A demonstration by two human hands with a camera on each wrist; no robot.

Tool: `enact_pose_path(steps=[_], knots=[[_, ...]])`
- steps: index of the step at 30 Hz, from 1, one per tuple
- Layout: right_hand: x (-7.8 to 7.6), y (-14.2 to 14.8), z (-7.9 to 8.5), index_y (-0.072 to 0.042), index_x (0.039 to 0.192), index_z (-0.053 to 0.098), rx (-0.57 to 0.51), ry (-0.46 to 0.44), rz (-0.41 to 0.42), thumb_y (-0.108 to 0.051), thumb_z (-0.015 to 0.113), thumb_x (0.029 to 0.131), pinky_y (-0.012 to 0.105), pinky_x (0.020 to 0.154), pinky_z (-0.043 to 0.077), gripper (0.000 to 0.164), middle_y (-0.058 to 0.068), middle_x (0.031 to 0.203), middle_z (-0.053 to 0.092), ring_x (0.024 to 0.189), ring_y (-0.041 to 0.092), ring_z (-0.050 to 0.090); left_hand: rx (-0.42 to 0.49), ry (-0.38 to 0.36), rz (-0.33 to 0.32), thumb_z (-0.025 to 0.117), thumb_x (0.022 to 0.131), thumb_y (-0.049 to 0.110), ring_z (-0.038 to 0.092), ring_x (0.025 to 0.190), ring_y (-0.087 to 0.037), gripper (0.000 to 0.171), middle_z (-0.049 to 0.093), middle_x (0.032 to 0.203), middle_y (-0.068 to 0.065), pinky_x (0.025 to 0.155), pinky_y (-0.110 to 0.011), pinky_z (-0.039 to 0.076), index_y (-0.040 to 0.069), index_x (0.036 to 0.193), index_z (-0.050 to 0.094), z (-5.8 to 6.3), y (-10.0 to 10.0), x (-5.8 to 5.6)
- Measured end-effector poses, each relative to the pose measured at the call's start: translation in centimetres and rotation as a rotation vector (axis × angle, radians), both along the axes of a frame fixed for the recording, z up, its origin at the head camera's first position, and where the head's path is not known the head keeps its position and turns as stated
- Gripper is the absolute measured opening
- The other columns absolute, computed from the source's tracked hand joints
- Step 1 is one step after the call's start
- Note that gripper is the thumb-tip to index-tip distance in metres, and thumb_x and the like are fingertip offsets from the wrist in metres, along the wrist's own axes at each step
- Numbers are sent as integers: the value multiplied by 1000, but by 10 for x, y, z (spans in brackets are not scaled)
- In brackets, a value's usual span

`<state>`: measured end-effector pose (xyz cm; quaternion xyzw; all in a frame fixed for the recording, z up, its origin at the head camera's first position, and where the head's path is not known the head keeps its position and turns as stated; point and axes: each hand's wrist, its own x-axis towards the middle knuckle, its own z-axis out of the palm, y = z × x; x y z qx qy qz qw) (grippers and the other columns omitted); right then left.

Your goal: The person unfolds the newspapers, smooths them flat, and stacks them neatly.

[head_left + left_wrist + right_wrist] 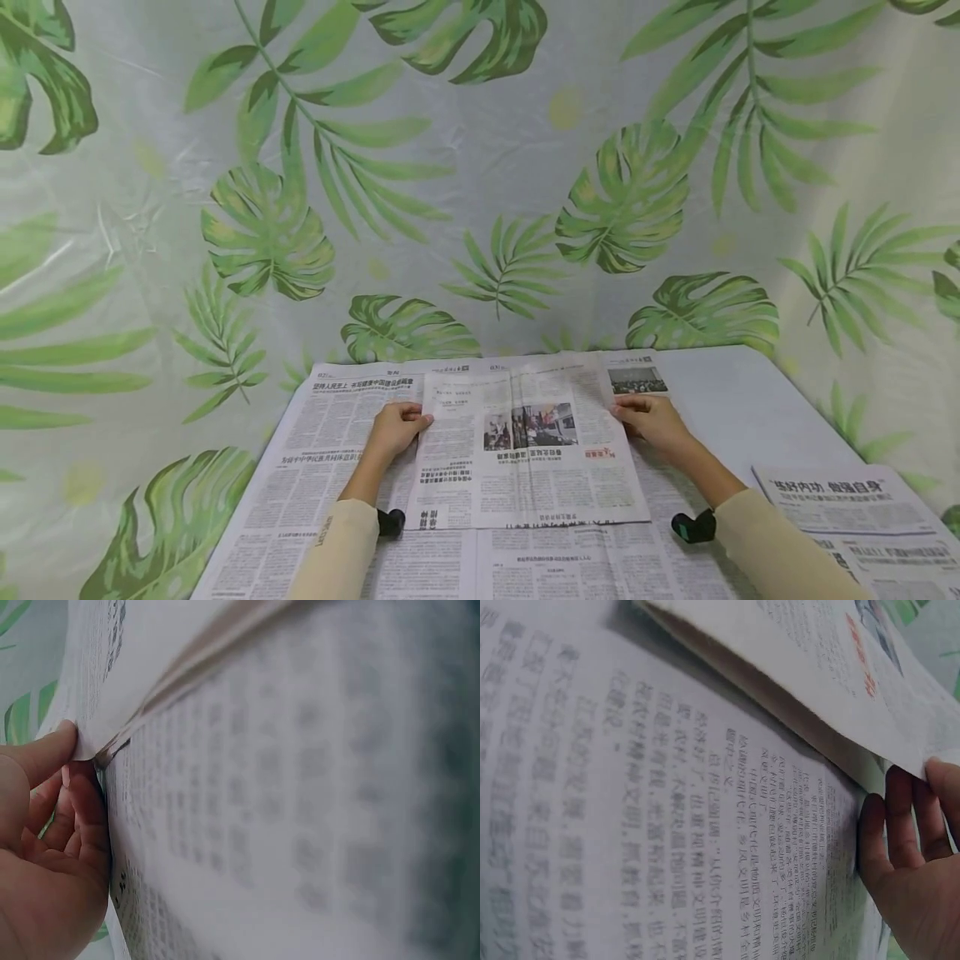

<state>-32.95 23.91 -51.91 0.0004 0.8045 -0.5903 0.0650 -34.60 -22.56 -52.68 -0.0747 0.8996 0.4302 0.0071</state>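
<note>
A folded newspaper (532, 487) with a colour photo lies over a larger spread newspaper (300, 500), its near part raised a little at the sides. My left hand (397, 429) pinches its left edge between thumb and fingers. On the opposite edge, my right hand (654, 423) pinches the paper the same way. The left wrist view shows the left thumb (56, 754) on top of the sheet with the fingers beneath. In the right wrist view, the folded newspaper (817, 697) stands slightly off the printed sheet below, and the right hand (922, 855) grips its edge.
Another folded newspaper stack (862, 517) lies at the right on the white table (720, 400). Behind the table hangs a leaf-patterned curtain (487, 167). Dark wrist cameras (693, 527) sit at both cuffs.
</note>
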Motion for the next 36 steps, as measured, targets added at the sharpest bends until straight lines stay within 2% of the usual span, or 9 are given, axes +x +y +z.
enact_pose_path(steps=[5, 13, 17, 20, 23, 26, 28, 31, 36], knots=[[2, 2, -1, 3, 140, 59, 30, 0, -15, -28, 66, 103, 27, 82, 60, 49, 25, 142, 58, 99, 10, 71, 62, 11, -6, 77, 94, 29, 66, 96, -21, 31, 73, 109, -9, 78, -31, 55, 7, 117, 75, 0, -3, 2], [6, 10, -2, 1, 141, 59, 46, 26, -10, -36, 66, 102, 28, 87, 58, 54, 22, 139, 62, 103, 6, 68, 188, 21, -85, 71, 99, 24, 63, 92, -19, 16, 73, 105, -5, 81, -31, 47, 9, 103, 68, 4, -2, 7], [8, 11, -5, 2, 141, 58, 15, 30, 5, -34, 65, 103, 27, 89, 58, 53, 22, 138, 62, 102, 3, 67, 268, -18, -94, 70, 100, 23, 60, 80, -17, 17, 72, 94, -5, 70, -29, 45, 9, 106, 64, 3, -3, 8], [9, 11, -7, 2, 141, 58, 4, 23, 9, -34, 64, 103, 27, 88, 58, 53, 21, 137, 63, 101, 3, 67, 305, -30, -71, 72, 99, 21, 63, 78, -15, 25, 74, 95, -5, 69, -28, 47, 9, 118, 61, 2, -4, 10], [10, 13, -9, 4, 141, 57, 0, 19, 3, -33, 64, 104, 26, 86, 58, 53, 20, 134, 65, 99, 3, 68, 306, -27, -51, 75, 97, 22, 70, 90, -17, 41, 77, 106, -7, 81, -33, 54, 11, 133, 60, 1, -4, 10], [11, 14, -9, 6, 139, 59, -8, 24, -10, -31, 65, 103, 25, 84, 58, 52, 18, 129, 69, 96, 4, 69, 255, -22, -51, 76, 95, 26, 70, 105, -21, 46, 75, 118, -9, 93, -39, 55, 9, 137, 64, 2, -5, 12], [13, 14, -7, 8, 137, 59, -4, 39, -10, -29, 65, 103, 25, 83, 59, 51, 18, 125, 70, 95, 4, 69, 219, -26, -49, 76, 95, 30, 69, 110, -24, 45, 74, 120, -11, 93, -41, 55, 9, 133, 68, 2, -6, 13], [16, 15, -3, 10, 134, 60, 3, 54, -16, -28, 66, 103, 26, 81, 60, 49, 16, 119, 73, 92, 4, 70, 185, -36, -33, 78, 93, 35, 68, 111, -25, 44, 72, 121, -11, 86, -38, 57, 10, 129, 72, 3, -7, 14], [19, 16, 4, 9, 135, 60, 37, 88, -10, -34, 64, 104, 30, 84, 61, 53, 15, 117, 72, 93, 5, 70, 189, 15, -17, 78, 93, 39, 68, 111, -26, 46, 73, 123, -11, 86, -39, 58, 11, 128, 72, 5, -9, 16]])
